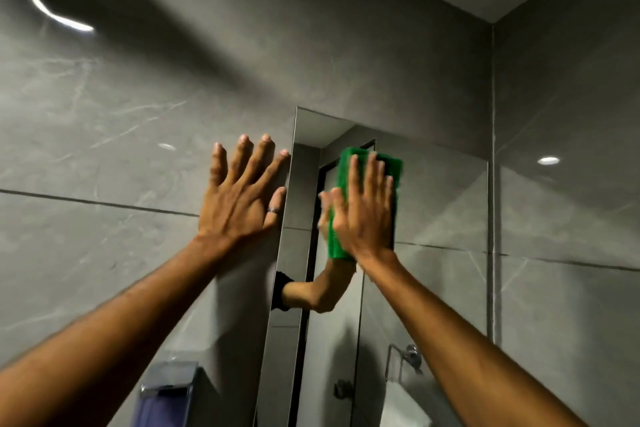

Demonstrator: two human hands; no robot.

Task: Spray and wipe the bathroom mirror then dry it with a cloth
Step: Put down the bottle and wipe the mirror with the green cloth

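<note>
- Grey marbled wall tiles (104, 121) surround a tall frameless mirror (440, 204) that hangs near the corner of the bathroom, seen from below
- On the upper part of the glass, the right hand (363, 215) lies flat with fingers spread, pressing a folded green cloth (391, 166) against it; the cloth shows above and beside the fingers, and the hand is blurred, so I judge a wiping stroke is under way
- Whether this is the wet wipe or the drying pass cannot be told; no spray bottle is in view
- The left hand (242, 191) rests open and splayed on the tile just beside the mirror's left edge, a ring (273, 210) on its thumb, bracing the reach and holding nothing
- Risks: the thumb lies right at the glass edge and could smear it; hard leaning on an unframed pane could stress its fixing; the top corners sit high and may be skipped; streaks may stay if the cloth is damp
- Lower left, a wall dispenser (166, 395) sits below the arm; a towel holder (405, 357) shows only as a reflection; nothing blocks the glass
</note>
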